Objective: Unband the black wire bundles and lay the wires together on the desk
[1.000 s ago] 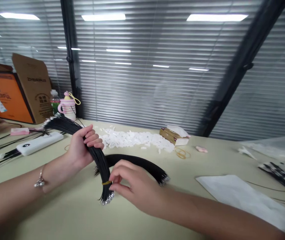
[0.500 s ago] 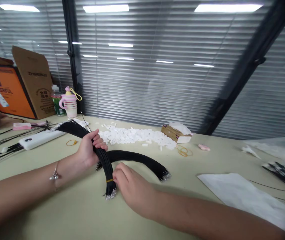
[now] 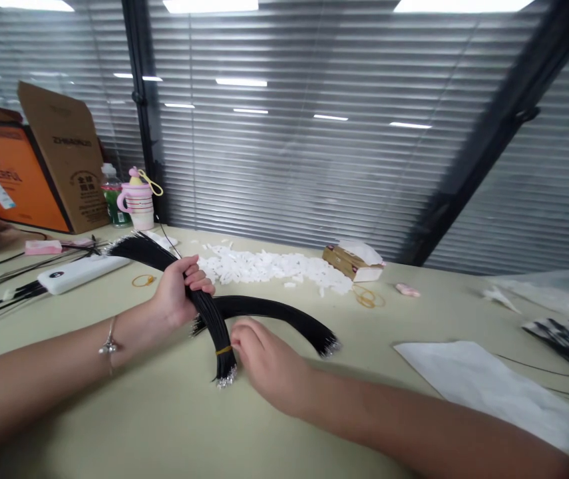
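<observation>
My left hand (image 3: 180, 287) is wrapped round the middle of a bundle of black wires (image 3: 213, 320), whose shiny metal tips show at both ends. A yellow rubber band (image 3: 223, 350) circles this bundle near its lower end. My right hand (image 3: 267, 362) is closed in a pinch at the band's right side, its fingertips seeming to grip the band. Behind both hands a second bundle of black wires (image 3: 284, 313) lies curved on the table, its metal-tipped end pointing right.
White plastic pieces (image 3: 274, 266) lie heaped beside a tissue pack (image 3: 351, 261). Loose rubber bands (image 3: 368, 297), a white phone (image 3: 82, 274), a pink cup (image 3: 139, 205), a green bottle (image 3: 114, 199) and an orange box (image 3: 14, 176) stand or lie around. White paper (image 3: 484, 379) is at right.
The lower end of the held bundle has shifted slightly up and right, together with my right hand. My left hand keeps its grip. The camera view has tilted a little.
</observation>
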`<state>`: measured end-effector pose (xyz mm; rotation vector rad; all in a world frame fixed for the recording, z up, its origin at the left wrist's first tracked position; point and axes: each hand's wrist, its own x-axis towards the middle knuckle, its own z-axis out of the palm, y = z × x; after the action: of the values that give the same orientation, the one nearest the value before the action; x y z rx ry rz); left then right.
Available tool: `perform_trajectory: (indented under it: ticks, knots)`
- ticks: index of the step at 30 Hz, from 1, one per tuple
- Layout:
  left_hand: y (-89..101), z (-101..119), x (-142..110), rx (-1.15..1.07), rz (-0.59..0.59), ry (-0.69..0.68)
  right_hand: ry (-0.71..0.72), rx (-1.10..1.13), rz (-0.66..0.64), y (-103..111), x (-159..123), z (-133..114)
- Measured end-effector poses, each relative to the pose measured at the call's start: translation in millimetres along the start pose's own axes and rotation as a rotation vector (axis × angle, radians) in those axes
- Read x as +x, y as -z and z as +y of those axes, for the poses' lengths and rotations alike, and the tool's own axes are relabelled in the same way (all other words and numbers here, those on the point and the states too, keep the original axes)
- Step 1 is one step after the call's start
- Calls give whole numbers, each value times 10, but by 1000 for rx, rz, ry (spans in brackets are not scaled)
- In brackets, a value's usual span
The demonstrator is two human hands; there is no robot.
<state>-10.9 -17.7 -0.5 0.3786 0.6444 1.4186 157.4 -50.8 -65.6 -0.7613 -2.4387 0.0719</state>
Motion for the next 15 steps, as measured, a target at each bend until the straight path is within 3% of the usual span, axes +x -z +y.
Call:
perform_trajectory:
  ticks: [8,15]
  knots:
    - [21,5,36,17,32,-20,30,36,-65,131,50,-37]
    - [43,-23,61,39,78,-43,78,-247,-125,74,60,-30]
